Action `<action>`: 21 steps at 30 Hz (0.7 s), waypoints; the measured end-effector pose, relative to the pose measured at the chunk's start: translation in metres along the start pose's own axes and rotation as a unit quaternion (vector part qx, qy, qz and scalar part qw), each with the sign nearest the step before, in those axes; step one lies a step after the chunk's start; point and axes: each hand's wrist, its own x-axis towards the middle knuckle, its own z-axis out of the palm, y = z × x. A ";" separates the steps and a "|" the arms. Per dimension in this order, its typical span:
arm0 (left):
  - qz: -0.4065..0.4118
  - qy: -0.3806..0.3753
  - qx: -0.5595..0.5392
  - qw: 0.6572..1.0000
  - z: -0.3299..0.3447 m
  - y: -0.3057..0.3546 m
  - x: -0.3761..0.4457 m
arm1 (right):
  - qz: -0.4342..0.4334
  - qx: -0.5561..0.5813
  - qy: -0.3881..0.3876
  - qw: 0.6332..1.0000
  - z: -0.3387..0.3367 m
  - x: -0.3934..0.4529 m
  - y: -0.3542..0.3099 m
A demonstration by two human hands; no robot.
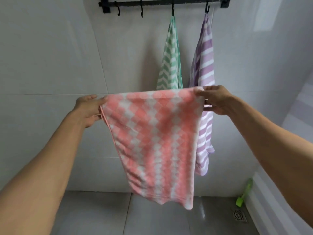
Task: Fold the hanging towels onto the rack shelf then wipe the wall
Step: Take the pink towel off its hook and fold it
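Pink towel: pink towel (pixel 157 143), checked pink and white, hangs spread in mid-air in front of the wall (pixel 50 56), off the hooks, its lower edge above the floor (pixel 94 216).
Left grip: left hand (pixel 89 109) pinches the towel's upper left corner, thumb on top; a thin pink loop shows just below the fingers.
Right grip: right hand (pixel 215 100) pinches the upper right corner, fingers curled round the edge, so the top edge runs taut between the two hands.
Other towels: green towel (pixel 170 60) and purple towel (pixel 204 78) hang from the two right-hand hooks of the black rack (pixel 162 2); the pink one covers the green one's lower end and part of the purple one.
Step in hand: by my reading, the first fold of the first towel — held open, not yet doubled.
Next move: likely bringing the two corners together so the halves meet evenly, then lifting the folded towel to the shelf.
Hard to tell: the rack is cut off at the top edge — its shelf surface is not visible, so whether anything lies there cannot be said.
Floor corner: green brush (pixel 243 194) leans near a drain (pixel 238 216).
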 end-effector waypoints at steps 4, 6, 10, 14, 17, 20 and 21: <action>-0.018 0.033 -0.006 0.999 -0.001 -0.021 -0.002 | 0.010 -0.031 0.013 0.999 -0.003 -0.003 0.014; -0.018 0.040 -0.004 0.999 0.000 -0.021 -0.002 | 0.015 -0.042 0.008 0.999 -0.004 -0.005 0.014; -0.005 0.048 0.019 0.999 0.002 -0.021 -0.001 | 0.011 -0.060 0.012 0.998 -0.005 -0.008 0.013; 0.000 0.056 0.051 0.997 0.003 -0.022 0.000 | 0.015 -0.071 0.014 0.997 -0.007 -0.009 0.014; 0.006 0.055 0.082 0.995 0.002 -0.025 0.000 | 0.017 -0.082 0.013 0.996 -0.009 -0.009 0.017; 0.011 0.053 0.101 0.993 0.001 -0.028 0.001 | 0.020 -0.096 0.007 0.995 -0.010 -0.009 0.018; 0.014 0.052 0.110 0.993 0.001 -0.029 0.001 | 0.023 -0.103 0.003 0.994 -0.010 -0.009 0.018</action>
